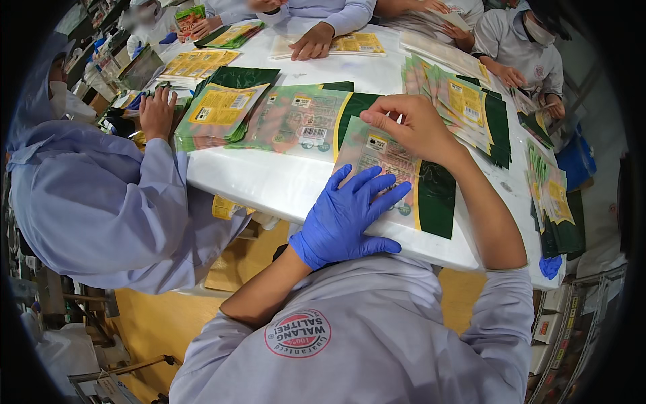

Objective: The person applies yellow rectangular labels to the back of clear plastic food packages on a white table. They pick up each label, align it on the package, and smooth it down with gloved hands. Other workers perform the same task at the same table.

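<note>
My left hand (356, 212), in a blue disposable glove, lies with fingers spread on a printed plastic pouch (436, 202). This pouch is flat at the table's near edge, with a clear, printed panel, a yellow stripe and a dark green end. Over the pouch's far part, my bare right hand (414, 126) is bent, its thumb near the curled fingers. Whether anything thin is between those fingertips is hidden. Just beyond and left of the hands, more flat pouches (298, 121) overlap on the white-covered table (242, 169).
A thick pouch stack (217, 111) stands left, beside a co-worker's hand (157, 113). Fanned pouches (464, 111) lie right. Label sheets (199, 64) sit farther back. Co-workers line the far side, one hand (313, 43) on sheets. A crumpled blue glove (550, 266) rests at the right corner.
</note>
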Motion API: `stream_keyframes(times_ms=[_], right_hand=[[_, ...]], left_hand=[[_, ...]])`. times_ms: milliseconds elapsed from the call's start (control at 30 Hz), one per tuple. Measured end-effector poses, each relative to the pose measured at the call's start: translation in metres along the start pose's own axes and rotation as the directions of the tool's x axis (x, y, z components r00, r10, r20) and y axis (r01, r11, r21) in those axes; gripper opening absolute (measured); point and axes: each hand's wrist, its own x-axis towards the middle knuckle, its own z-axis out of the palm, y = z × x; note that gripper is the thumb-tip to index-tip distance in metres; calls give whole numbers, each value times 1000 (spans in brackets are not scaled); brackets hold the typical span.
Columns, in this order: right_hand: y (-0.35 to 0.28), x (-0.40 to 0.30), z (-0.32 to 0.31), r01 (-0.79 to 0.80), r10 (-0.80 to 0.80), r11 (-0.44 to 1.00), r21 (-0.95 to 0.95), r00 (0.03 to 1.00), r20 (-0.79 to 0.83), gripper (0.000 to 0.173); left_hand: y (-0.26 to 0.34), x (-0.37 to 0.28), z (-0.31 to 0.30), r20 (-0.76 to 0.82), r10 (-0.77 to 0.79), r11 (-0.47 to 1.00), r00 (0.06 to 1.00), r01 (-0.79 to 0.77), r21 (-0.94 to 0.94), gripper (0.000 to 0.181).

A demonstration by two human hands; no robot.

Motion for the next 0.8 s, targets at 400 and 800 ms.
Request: stream_keyframes(times_ms=[400, 800], right_hand=[[26, 76, 26, -666, 561, 562, 491, 743, 365, 111], [69, 131, 63, -405, 478, 873, 271, 818, -319, 49]], left_hand=[[1, 0, 1, 34, 7, 1000, 999, -7, 16, 91], [9, -7, 8, 42, 30, 998, 999, -32, 59, 73]])
